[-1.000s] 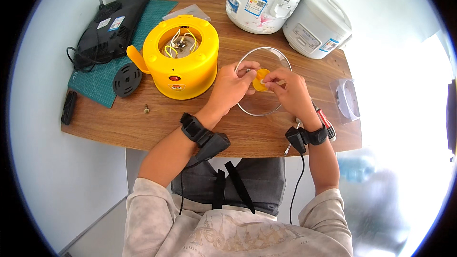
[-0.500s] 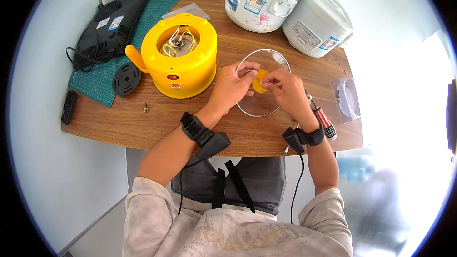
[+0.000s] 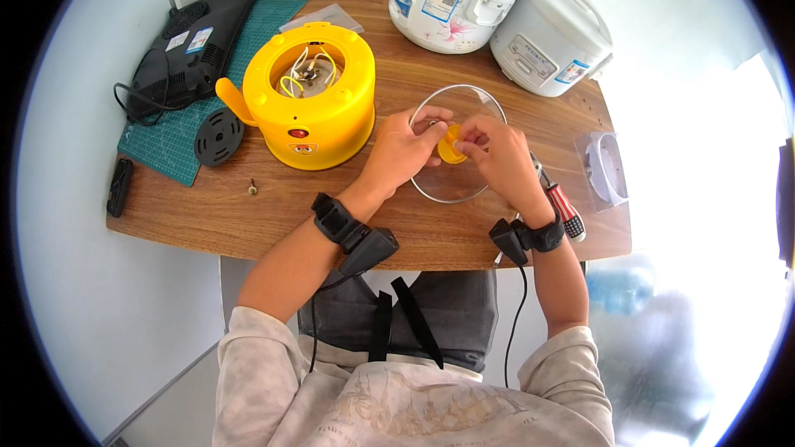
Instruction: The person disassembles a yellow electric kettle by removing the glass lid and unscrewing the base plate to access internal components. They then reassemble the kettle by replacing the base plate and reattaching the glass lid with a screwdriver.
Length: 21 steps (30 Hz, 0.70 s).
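A round glass lid (image 3: 447, 188) with a metal rim is held tilted above the table between my hands. At its middle is a round yellow knob (image 3: 448, 151), its hollow side facing up. My left hand (image 3: 401, 153) is closed around the left part of the lid, its fingertips at the knob. Thumb and fingers of my right hand (image 3: 503, 159) are pinched together over the knob's right side. Whatever sits between those fingertips is too small to make out.
Left of my hands stands a yellow pot body (image 3: 319, 128) with exposed wires. A black appliance (image 3: 195, 54) lies on a green cutting mat (image 3: 178, 149), near a black slotted disc (image 3: 219, 137). Two rice cookers (image 3: 451, 8) stand behind. A screwdriver (image 3: 567, 213) and a small brass part (image 3: 252, 188) lie on the table.
My right fingers have shifted slightly over the knob, with the index finger now more raised and curled. My left hand and the lid stay nearly where they were.
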Motion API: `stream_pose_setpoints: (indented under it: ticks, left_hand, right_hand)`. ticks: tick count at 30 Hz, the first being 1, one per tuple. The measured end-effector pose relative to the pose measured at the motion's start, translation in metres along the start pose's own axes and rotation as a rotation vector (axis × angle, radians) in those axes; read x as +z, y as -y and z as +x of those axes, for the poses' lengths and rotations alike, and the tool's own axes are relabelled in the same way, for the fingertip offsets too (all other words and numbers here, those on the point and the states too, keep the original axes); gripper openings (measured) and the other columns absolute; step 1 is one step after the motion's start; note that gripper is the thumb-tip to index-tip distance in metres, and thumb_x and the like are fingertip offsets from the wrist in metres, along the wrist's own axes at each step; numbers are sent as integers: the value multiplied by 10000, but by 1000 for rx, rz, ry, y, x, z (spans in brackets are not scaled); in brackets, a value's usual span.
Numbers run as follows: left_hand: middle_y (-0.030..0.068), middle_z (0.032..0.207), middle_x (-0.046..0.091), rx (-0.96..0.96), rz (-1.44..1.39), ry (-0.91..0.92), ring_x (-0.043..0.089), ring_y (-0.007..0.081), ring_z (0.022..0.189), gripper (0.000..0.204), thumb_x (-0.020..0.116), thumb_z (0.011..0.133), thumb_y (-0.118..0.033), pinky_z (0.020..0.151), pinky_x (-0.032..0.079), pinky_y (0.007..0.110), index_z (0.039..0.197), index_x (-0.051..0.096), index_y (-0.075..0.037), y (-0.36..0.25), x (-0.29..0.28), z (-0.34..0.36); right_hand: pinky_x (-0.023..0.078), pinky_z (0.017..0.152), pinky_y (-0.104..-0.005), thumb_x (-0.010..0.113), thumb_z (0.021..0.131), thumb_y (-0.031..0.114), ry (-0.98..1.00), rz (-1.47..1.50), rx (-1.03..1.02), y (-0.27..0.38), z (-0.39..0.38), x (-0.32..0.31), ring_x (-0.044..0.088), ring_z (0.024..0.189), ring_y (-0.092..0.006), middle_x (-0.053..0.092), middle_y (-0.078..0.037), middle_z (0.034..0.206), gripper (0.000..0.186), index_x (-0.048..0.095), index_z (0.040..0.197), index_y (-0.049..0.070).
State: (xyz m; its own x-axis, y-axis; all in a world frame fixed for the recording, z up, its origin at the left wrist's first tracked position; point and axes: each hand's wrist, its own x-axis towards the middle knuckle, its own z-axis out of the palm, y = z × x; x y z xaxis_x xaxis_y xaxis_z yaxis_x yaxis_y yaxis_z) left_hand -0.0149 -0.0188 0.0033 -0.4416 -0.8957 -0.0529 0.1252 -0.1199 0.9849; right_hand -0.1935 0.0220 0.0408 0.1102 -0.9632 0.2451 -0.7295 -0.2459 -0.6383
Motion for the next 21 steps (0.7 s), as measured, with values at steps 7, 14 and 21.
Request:
stream_pose_setpoints:
  ticks: [7, 14, 21]
  left_hand:
    - [104, 1216, 652, -5, -43, 6, 665, 148, 1014, 349, 641, 977, -120, 736, 602, 251, 1302, 600, 1, 3, 0, 1]
    - [125, 1238, 653, 14, -38, 0, 669, 144, 1010, 399, 695, 931, -64, 729, 595, 240, 1309, 592, 12, 4, 0, 1]
    - [126, 1229, 656, -13, -34, -9, 676, 138, 985, 388, 693, 937, -73, 729, 598, 239, 1301, 592, 13, 2, 0, 0]
  right_hand:
    - [526, 718, -395, 727, 817, 43, -20, -7, -12, -6, -3, 0, 677, 775, -325, 702, -166, 870, 106, 699, 909, -1]
    - [533, 702, -385, 732, 821, 63, -47, -38, -33, -3, -6, 1, 679, 755, -316, 704, -157, 877, 111, 729, 922, 16]
    - [531, 656, -370, 716, 840, 76, -99, -91, -153, -7, -11, 5, 673, 719, -304, 692, -134, 841, 109, 746, 932, 26]
